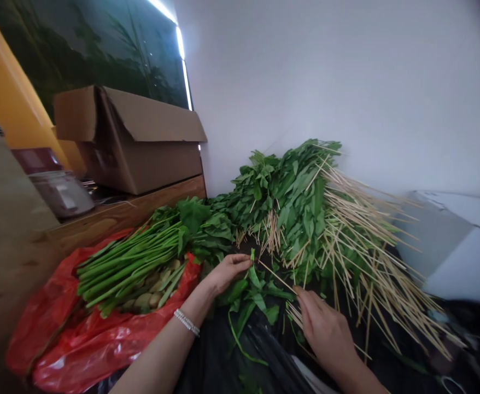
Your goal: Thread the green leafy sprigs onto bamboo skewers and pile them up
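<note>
Pinched between the fingers of my left hand [234, 269] is a small green leafy piece [252, 255]. My right hand [322, 323] grips a thin wooden stick [276, 276], whose far end points at the green piece by my left fingertips; whether it pierces the piece is too small to tell. Loose leaves and stems [258, 301] lie below and between my hands on black plastic [219, 350]. More thin sticks [295, 314] lie beside my right hand. Behind them is a large pile of skewered green leaves [301, 191], its bare sticks [371, 235] pointing right.
A red plastic bag [100, 345] at left holds long green stems [133, 260] and roundish brownish items [144, 301]. An open cardboard box [153, 158] stands behind it on a wooden surface [112, 216]. A white box [461, 241] is at right, and a pale wall rises behind.
</note>
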A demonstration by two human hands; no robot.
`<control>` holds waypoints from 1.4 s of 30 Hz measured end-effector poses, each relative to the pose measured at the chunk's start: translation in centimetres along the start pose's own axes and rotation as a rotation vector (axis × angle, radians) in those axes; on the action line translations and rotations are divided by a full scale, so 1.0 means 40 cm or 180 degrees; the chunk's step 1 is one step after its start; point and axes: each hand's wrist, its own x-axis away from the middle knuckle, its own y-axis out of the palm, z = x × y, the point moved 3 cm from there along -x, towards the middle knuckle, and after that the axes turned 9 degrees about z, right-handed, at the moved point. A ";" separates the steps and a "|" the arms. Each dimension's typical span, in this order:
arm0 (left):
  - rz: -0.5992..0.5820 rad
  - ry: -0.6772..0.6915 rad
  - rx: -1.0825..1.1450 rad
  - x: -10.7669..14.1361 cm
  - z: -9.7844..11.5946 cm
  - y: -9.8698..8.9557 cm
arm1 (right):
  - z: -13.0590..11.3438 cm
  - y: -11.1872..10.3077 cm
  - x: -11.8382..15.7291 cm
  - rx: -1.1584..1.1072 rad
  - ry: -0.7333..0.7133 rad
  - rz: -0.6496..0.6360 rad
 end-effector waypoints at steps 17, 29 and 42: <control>-0.0010 0.0003 0.1109 0.050 -0.005 0.058 | -0.009 0.000 0.008 -0.0065 0.0221 -0.0221; 0.0347 -0.0104 0.1366 0.049 -0.007 0.031 | -0.009 -0.008 0.004 0.0069 0.0098 -0.0197; 0.0314 -0.0091 0.1240 0.047 -0.003 0.031 | -0.010 -0.002 0.012 -0.0066 0.0260 -0.0321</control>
